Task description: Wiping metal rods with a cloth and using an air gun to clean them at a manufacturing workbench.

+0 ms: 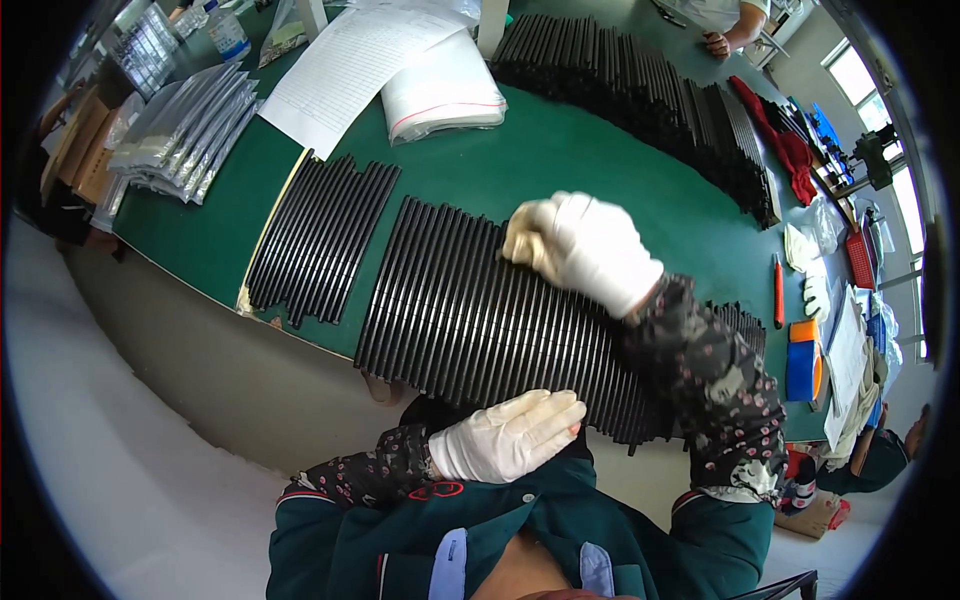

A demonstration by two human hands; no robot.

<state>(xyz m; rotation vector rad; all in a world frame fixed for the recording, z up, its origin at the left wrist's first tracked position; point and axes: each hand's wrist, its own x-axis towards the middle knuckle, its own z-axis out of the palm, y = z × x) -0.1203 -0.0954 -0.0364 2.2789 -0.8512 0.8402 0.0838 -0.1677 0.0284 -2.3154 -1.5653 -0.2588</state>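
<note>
A wide row of long black rods (470, 310) lies side by side on the green table (560, 160), reaching over its near edge. My right hand (585, 250), in a white glove, presses a small beige cloth (522, 245) onto the top of these rods. Gloved as well, my left hand (510, 435) rests flat, fingers together, against the near ends of the rods at the table edge. A second, smaller batch of black rods (320, 235) lies to the left.
A long bank of black rods (650, 100) runs along the far side. White paper sheets (350, 65) and a plastic bag (445, 95) lie behind. Silver pouches (190, 130) are stacked at left. Tape rolls (803, 360), an orange knife (778, 290) and another person's hand (715, 43) are at right.
</note>
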